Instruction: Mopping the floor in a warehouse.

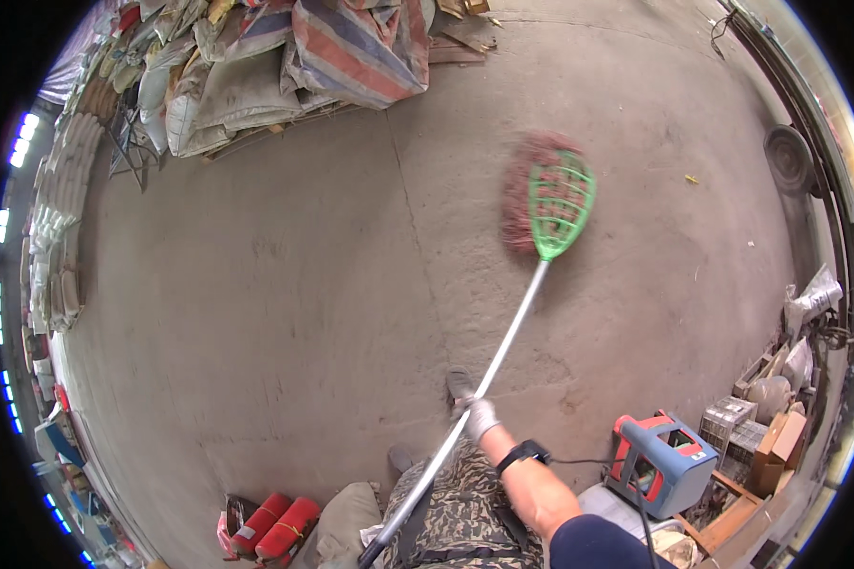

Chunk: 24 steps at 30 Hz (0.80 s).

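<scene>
My right hand (481,417), in a pale grey work glove, is closed round the long silver pole of a broom (512,334). A dark band circles the wrist. The pole slants from the lower edge up to a green slatted head (562,211). Its reddish-brown bristles (527,194), smeared by motion, are at the concrete floor ahead and to the right. The pole's dark near end (378,550) runs down beside my camouflage trousers. I do not see my left hand.
Stacked sacks (247,95) under a striped sheet (361,52) stand at the far left. Close on the right is a blue-and-red machine (669,465) with a cable, beside boxes (778,446). Red cylinders (275,526) lie near my left. A wheel (789,159) leans at the right edge.
</scene>
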Each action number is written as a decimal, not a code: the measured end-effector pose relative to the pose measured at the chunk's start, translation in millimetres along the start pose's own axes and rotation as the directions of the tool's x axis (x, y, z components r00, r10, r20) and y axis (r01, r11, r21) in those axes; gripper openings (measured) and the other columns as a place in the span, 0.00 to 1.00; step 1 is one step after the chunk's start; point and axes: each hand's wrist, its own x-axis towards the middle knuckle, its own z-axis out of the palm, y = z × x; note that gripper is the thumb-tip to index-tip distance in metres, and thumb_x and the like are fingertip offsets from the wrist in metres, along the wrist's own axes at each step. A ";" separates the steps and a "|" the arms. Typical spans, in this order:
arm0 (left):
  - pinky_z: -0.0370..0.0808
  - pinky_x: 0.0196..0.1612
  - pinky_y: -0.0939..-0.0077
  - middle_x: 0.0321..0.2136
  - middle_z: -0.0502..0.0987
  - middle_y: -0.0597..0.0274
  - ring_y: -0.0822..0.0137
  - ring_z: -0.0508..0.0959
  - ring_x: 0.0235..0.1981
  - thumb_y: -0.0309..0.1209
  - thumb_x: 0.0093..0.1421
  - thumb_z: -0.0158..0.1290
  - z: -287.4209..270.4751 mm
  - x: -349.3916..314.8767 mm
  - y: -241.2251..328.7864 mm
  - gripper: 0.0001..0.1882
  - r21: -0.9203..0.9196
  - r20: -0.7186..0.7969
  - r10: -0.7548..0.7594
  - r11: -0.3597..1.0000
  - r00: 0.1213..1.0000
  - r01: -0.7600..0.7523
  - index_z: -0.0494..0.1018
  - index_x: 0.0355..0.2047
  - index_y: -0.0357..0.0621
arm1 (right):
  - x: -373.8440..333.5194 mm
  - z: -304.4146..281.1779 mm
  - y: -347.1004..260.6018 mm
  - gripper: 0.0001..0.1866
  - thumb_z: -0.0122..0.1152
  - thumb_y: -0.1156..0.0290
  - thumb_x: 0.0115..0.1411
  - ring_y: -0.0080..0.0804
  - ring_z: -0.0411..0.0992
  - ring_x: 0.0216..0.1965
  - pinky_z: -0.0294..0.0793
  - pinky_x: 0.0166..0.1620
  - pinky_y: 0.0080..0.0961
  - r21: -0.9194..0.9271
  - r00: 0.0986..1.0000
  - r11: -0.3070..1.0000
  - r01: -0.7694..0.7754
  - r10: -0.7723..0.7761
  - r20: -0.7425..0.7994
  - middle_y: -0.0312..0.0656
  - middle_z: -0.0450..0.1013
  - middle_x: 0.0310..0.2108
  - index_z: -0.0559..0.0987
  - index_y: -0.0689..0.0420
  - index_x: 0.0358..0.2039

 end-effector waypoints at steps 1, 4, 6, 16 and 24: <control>0.69 0.38 0.57 0.34 0.73 0.47 0.48 0.73 0.34 0.47 0.49 0.46 -15.0 12.2 22.0 0.24 -0.021 -0.025 0.085 0.996 0.996 -0.085 0.69 0.42 0.47 | 21.7 -17.4 -26.5 0.12 0.48 0.68 0.54 0.27 0.54 0.09 0.62 0.15 0.25 0.144 0.998 0.988 -0.064 0.066 -0.011 0.32 0.55 0.10 0.61 0.49 0.16; 0.67 0.41 0.57 0.34 0.73 0.48 0.49 0.73 0.36 0.45 0.49 0.46 -36.0 20.4 41.5 0.25 -0.030 -0.151 0.166 0.985 0.975 -0.172 0.67 0.45 0.47 | 2.0 -2.8 -91.4 0.14 0.45 0.68 0.56 0.24 0.52 0.08 0.56 0.13 0.21 0.274 0.979 0.947 -0.167 0.193 -0.069 0.30 0.52 0.08 0.59 0.48 0.14; 0.66 0.41 0.57 0.34 0.74 0.48 0.50 0.72 0.36 0.45 0.49 0.45 -33.9 19.7 31.9 0.24 -0.002 -0.246 0.196 0.979 0.949 -0.203 0.66 0.46 0.48 | -14.3 7.7 -103.3 0.14 0.44 0.67 0.56 0.21 0.51 0.08 0.52 0.13 0.20 0.331 0.987 0.931 -0.155 0.136 0.082 0.28 0.50 0.08 0.59 0.47 0.14; 0.71 0.37 0.64 0.31 0.75 0.52 0.53 0.74 0.33 0.35 0.47 0.48 -13.7 -15.5 -109.7 0.18 -0.155 -0.440 -0.027 0.987 0.898 -0.046 0.71 0.40 0.46 | -98.3 117.6 55.3 0.08 0.52 0.67 0.48 0.34 0.59 0.11 0.63 0.18 0.30 -0.044 0.968 0.970 -0.238 0.241 0.076 0.38 0.59 0.11 0.65 0.52 0.16; 0.71 0.39 0.65 0.30 0.75 0.53 0.52 0.74 0.34 0.35 0.46 0.51 28.9 -58.4 -190.5 0.19 -0.420 -0.470 -0.433 0.876 0.769 0.236 0.71 0.40 0.45 | -84.4 213.4 140.4 0.09 0.54 0.71 0.47 0.36 0.65 0.11 0.69 0.17 0.33 -0.331 0.987 0.932 -0.150 0.159 -0.001 0.43 0.63 0.12 0.67 0.58 0.16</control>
